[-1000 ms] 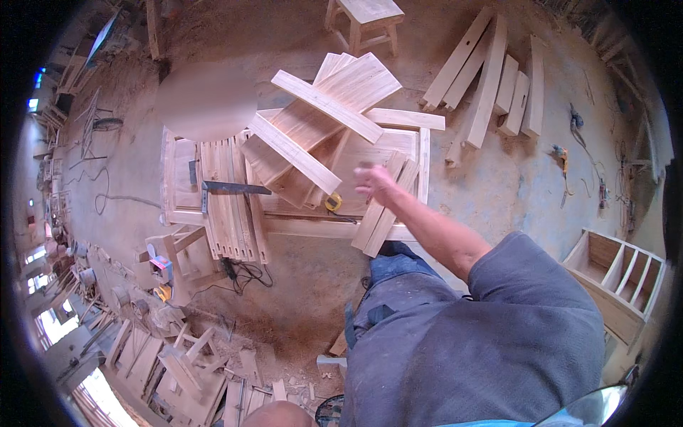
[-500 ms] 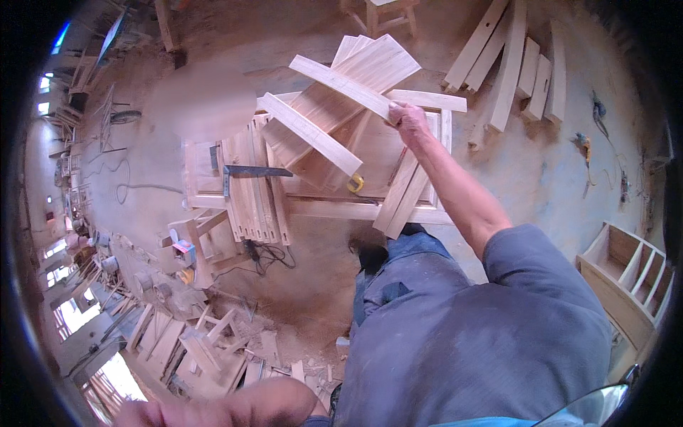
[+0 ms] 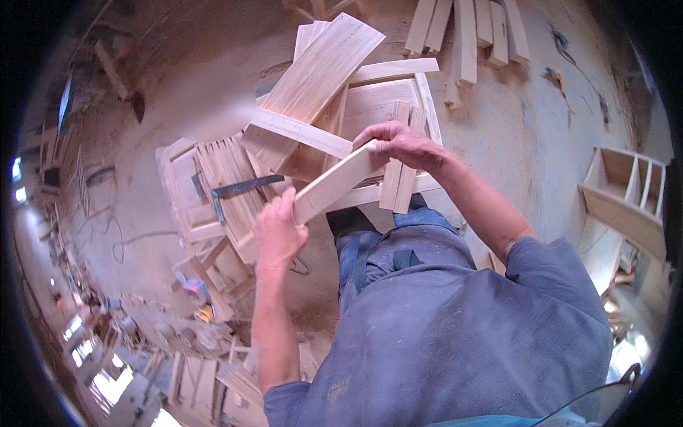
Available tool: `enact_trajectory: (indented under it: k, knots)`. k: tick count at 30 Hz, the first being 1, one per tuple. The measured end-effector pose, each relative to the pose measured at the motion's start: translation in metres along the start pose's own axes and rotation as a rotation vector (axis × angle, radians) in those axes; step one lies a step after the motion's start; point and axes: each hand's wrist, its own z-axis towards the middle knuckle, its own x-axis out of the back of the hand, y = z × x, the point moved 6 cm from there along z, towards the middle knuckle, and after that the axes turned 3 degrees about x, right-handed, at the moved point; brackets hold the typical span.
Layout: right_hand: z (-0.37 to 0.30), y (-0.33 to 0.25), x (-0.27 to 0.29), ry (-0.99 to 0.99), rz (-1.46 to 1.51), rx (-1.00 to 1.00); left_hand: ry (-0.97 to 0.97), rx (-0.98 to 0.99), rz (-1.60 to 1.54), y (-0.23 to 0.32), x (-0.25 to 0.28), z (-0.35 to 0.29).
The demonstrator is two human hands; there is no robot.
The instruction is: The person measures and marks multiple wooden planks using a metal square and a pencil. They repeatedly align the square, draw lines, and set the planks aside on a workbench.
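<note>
A pale wooden slat (image 3: 333, 186) is held slantwise in front of my body, its right end farther away. My right hand (image 3: 407, 146) is closed around that far right end. My left hand (image 3: 279, 231) grips the slat toward its nearer left end. Just beyond lies another pale slat (image 3: 302, 134), resting across a wide board (image 3: 321, 71). Both sit over a panelled wooden frame (image 3: 432, 117). Left of them, a dark carpenter's square (image 3: 247, 186) rests on a row of slotted slats (image 3: 226, 167). Two narrow pieces (image 3: 400, 174) lie below my right wrist.
Several thick timber lengths (image 3: 466, 43) lie on the floor at the far right, with an orange-handled power tool (image 3: 556, 78) beyond them. A compartmented wooden box (image 3: 622, 181) stands at the right. Wood scraps (image 3: 196, 381) are heaped at the lower left.
My right hand has brought the slat nearer and turned it to slope down leftward. My left hand has come up from the lower edge and taken hold of it. The view has shifted.
</note>
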Motion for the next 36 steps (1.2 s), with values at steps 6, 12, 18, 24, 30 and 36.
enact_trajectory:
  k: [6,12,18,24,30,36]
  knots:
    - [-0.009,0.125,0.077,0.827,0.107,-0.251,0.119,0.334,-0.773,-0.113,-0.086,0.010]
    - [-0.008,0.210,0.097,0.940,-0.880,-0.567,0.269,0.455,-1.095,-0.143,-0.115,0.076]
    - [0.032,0.177,0.071,0.847,-1.143,-0.679,0.457,0.454,-1.230,-0.136,-0.108,0.146]
    - [0.063,0.179,0.077,0.748,-1.292,-0.644,0.368,0.742,-0.732,-0.122,-0.100,0.176]
    - [0.072,0.166,0.075,0.813,-1.300,-0.641,0.510,0.576,-0.648,-0.106,-0.106,0.161]
    - [0.076,0.165,0.059,1.023,-1.075,-0.510,0.571,0.411,-0.640,-0.115,-0.097,0.168]
